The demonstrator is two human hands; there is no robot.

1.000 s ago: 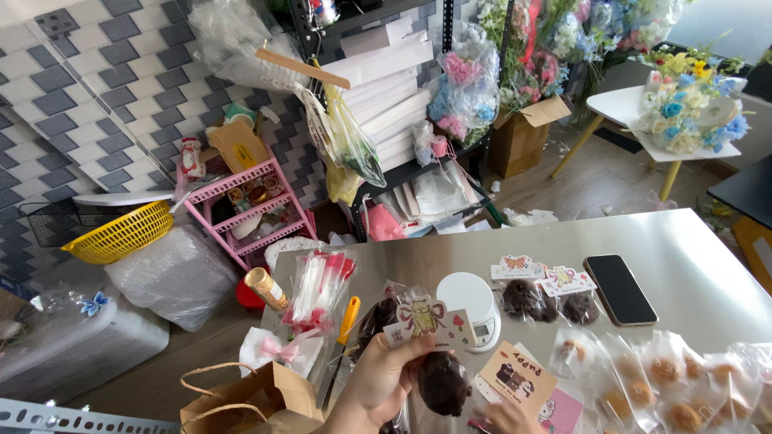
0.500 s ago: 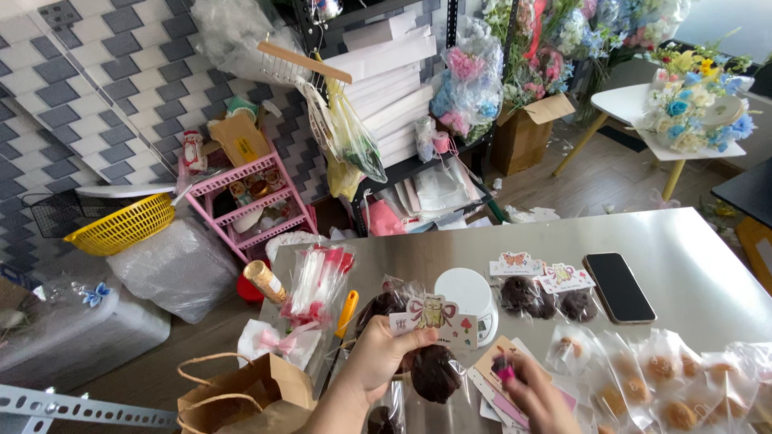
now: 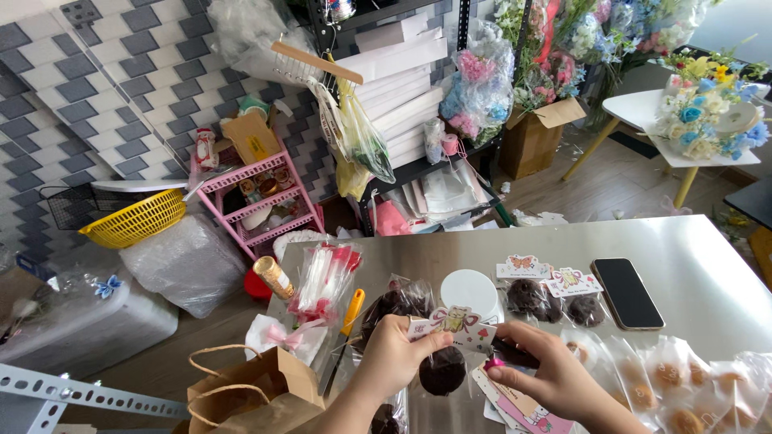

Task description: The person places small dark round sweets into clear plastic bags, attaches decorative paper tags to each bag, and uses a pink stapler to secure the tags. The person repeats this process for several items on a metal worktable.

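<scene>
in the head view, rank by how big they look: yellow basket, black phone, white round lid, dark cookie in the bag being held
1. Yellow basket, clearly largest, though it sits farther from the camera.
2. Black phone.
3. White round lid.
4. Dark cookie, smallest, even though nearest the camera.
The phone and lid look close in area, so their order is unsure.

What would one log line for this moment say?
left hand: holds bagged dark cookie by card topper | right hand: pinching topper's right end | surface: steel table | nearby: phone
</scene>
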